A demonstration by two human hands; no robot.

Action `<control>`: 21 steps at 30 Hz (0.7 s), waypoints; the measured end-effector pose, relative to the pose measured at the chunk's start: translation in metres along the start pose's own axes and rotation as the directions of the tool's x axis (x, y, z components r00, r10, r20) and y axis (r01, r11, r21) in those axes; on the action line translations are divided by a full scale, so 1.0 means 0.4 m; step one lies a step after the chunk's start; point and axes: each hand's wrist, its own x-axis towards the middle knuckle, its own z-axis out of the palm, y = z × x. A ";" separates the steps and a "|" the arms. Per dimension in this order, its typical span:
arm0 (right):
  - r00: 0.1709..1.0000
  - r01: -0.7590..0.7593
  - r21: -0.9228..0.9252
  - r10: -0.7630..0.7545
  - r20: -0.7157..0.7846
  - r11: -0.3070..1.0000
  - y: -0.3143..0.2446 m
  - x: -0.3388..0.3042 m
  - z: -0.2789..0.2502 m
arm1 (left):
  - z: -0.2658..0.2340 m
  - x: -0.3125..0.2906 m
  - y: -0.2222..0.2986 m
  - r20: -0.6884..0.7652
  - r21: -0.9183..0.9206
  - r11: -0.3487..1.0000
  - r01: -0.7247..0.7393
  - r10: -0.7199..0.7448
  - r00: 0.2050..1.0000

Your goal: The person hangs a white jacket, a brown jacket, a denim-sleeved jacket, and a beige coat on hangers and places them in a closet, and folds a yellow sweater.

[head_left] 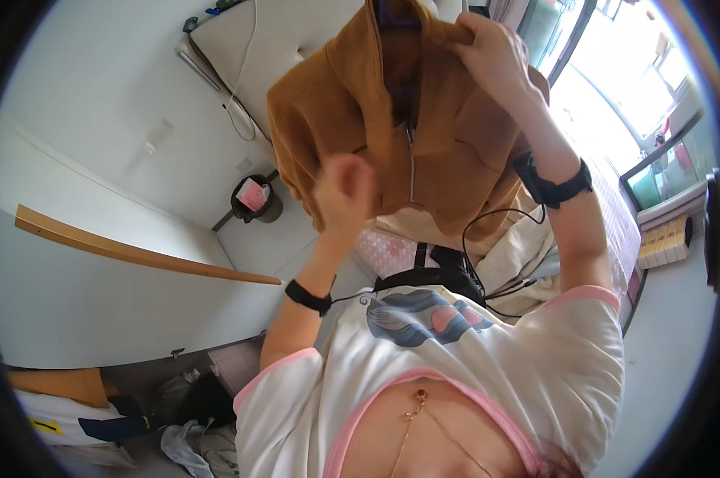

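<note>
A brown zip-up jacket (pixel 463 151) hangs in front of me, its collar at the top and its front zip partly fastened. My right hand (pixel 495 60) grips it by the collar near the shoulder, fingers closed on the cloth. In front of the jacket's lower left side is my left hand (pixel 346 191), smeared by motion; its fingers and any contact with the cloth are unclear. Both wrists wear black bands, with a dark cable running from each.
A pale padded headboard (pixel 284 40) stands behind. Cream cloth (pixel 499 255) lies near my waist, beside a pink patterned bedcover (pixel 376 248). At left are a dark bin (pixel 258 209), a wood-edged panel (pixel 137 253) and an open compartment of clothes (pixel 97 422). Windows are at right.
</note>
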 end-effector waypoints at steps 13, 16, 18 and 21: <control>0.979 -0.198 0.200 0.202 0.002 0.960 0.017 0.070 -0.117 | 0.026 0.080 0.042 -0.357 0.154 0.985 0.081 -0.021 0.934; 0.982 -0.182 0.409 0.190 0.022 0.894 0.056 0.073 -0.106 | -0.046 0.141 0.014 -0.531 0.304 0.952 0.015 0.156 0.833; 0.986 -0.147 0.582 0.165 0.022 0.800 0.086 0.073 -0.101 | -0.038 0.167 0.036 -0.527 0.456 0.888 -0.057 0.321 0.787; 0.984 -0.166 0.455 0.177 0.019 0.875 0.084 0.072 -0.129 | -0.051 0.237 0.011 -0.495 0.530 0.839 -0.122 0.422 0.760</control>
